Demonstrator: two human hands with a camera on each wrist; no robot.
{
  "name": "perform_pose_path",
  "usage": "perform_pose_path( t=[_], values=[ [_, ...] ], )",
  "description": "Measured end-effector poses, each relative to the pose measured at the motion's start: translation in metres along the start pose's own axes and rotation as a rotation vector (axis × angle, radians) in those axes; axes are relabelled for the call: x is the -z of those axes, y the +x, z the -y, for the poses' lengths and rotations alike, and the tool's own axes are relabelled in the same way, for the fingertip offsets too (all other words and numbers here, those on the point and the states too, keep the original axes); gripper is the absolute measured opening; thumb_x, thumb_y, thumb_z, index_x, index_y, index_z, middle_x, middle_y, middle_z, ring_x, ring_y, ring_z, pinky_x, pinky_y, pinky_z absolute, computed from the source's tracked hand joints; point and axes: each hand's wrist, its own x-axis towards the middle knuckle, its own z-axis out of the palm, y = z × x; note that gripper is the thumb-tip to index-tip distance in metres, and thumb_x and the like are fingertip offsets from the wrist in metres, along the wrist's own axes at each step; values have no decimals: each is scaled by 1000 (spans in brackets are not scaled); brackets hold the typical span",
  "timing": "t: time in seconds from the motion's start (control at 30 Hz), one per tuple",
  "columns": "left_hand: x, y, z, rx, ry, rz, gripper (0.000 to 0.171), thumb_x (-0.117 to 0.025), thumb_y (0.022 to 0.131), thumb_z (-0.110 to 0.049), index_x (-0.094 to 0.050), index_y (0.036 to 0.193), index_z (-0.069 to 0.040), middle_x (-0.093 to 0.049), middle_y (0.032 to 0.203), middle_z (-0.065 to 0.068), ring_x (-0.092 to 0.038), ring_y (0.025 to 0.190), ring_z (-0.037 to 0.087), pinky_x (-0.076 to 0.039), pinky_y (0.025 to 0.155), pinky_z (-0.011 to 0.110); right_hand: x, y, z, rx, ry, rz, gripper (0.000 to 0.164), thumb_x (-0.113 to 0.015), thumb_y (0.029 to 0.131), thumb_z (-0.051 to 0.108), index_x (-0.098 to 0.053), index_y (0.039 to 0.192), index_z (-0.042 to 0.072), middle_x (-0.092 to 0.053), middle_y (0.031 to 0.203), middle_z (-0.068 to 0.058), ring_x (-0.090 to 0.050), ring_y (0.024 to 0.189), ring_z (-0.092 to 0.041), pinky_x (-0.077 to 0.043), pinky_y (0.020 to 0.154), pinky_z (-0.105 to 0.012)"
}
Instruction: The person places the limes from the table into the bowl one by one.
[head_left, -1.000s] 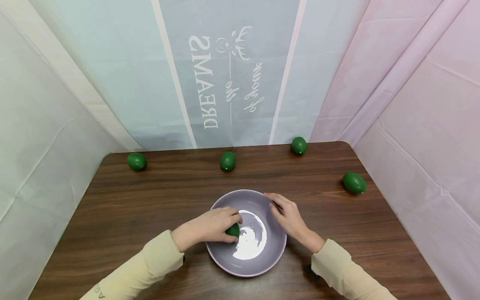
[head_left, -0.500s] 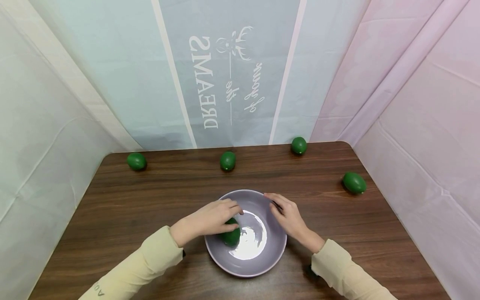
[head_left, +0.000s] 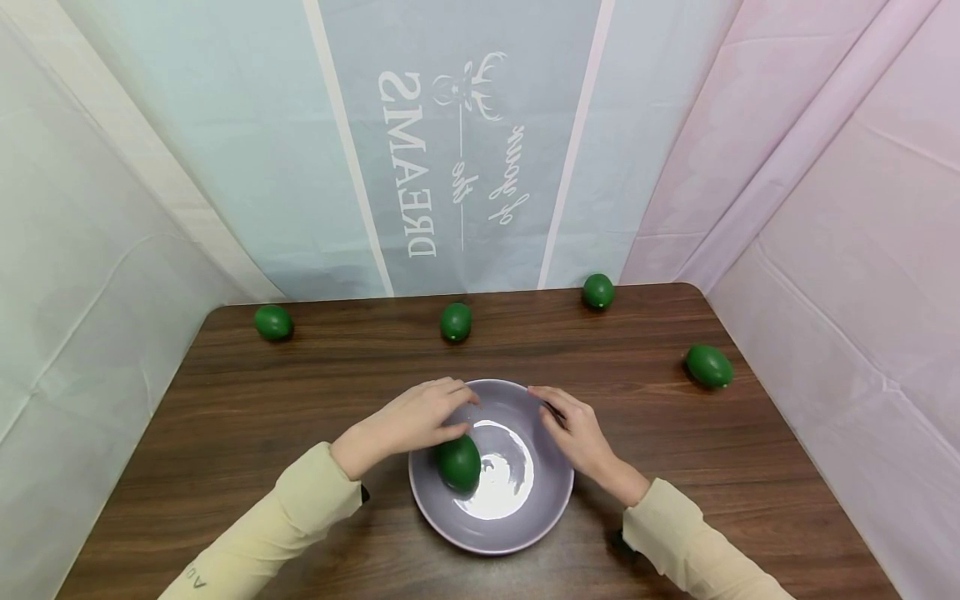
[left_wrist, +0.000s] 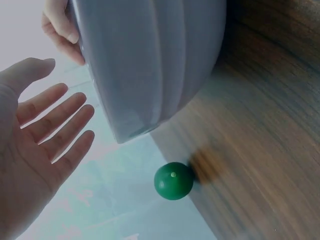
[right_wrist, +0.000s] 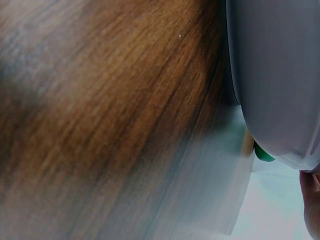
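A shiny green lime lies on the left side inside the grey-purple bowl. My left hand hovers over the bowl's upper left rim, just above the lime, and holds nothing. In the left wrist view the left hand has its fingers spread and its palm bare, apart from the bowl wall. My right hand grips the bowl's upper right rim, with fingertips at the edge and the thumb over the inside. The right wrist view shows only part of this hand below the bowl's edge.
Along the far edge of the dark wooden table lie a left lime, a middle lime and a right lime. Another lime sits near the right edge. A pale cloth wall stands behind the table.
My left hand has let go of the lime in the bowl and moved up and slightly left, uncovering it. The right hand stays on the rim.
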Motion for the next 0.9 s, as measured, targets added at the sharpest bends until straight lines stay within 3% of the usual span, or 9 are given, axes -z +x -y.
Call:
perform_pose_path(
  t=[0.3,0.9],
  values=[
    [6,-1,7,71,-47,-48,27,-62,86,-20,-61,109,-7,-60,102,1,-56,95,14,-49,81,29,0,0,0,-1,10,-3,31,-59,79,-7,-65,108,2,-65,107,-6,-60,100,-22,-38,89,-9],
    [0,0,28,158,-94,-136,22,-62,86,-17,-61,107,-10,-61,103,1,-57,99,14,-48,83,31,-1,-1,0,-9,16,-2,31,-59,80,-8,-65,109,1,-65,108,-6,-60,101,-23,-39,89,-9]
  ],
)
